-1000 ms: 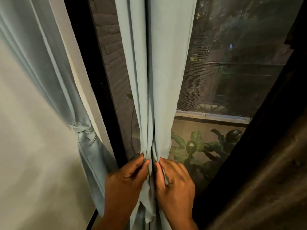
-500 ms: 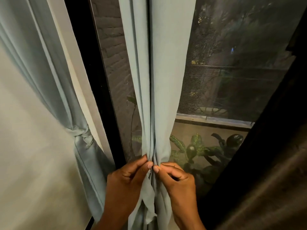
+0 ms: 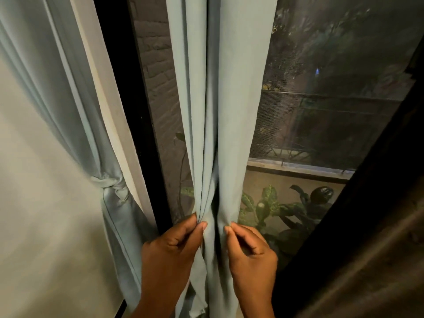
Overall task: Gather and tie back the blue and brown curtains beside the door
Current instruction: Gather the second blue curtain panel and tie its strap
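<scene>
The left hand [image 3: 171, 246] pinches a fold of the hanging blue curtain [image 3: 220, 111] between thumb and curled fingers, low on the panel; the right hand [image 3: 251, 251] does the same just beside it, thumb and forefinger nipped on a neighbouring pleat; neither hand is spread, both are closed narrowly on cloth. The two grips sit at one height with a strip of fabric between them; this looks like the gathering step, the pleats being drawn together so the panel can be bunched into a waist before anything is wrapped round it; the cloth above the hands already narrows toward them, while below them it hangs loose and ragged at the hem.

The panel hangs in front of the dark glass door [image 3: 321, 111], through which a leafy plant [image 3: 268, 207] and a railing show; gathering it here would uncover the glass. To the left, against the pale wall [image 3: 34, 203] and beyond the black door frame [image 3: 128, 111], a second blue curtain [image 3: 68, 99] is already cinched at mid-height by a knot [image 3: 110, 182] of its own cloth, which suggests the pattern the hands are working toward. At the far right edge a brown curtain [image 3: 378, 260] hangs ungathered, untouched by either hand; by this reckoning one blue panel is done, one is in hand, and the brown is not yet begun.
</scene>
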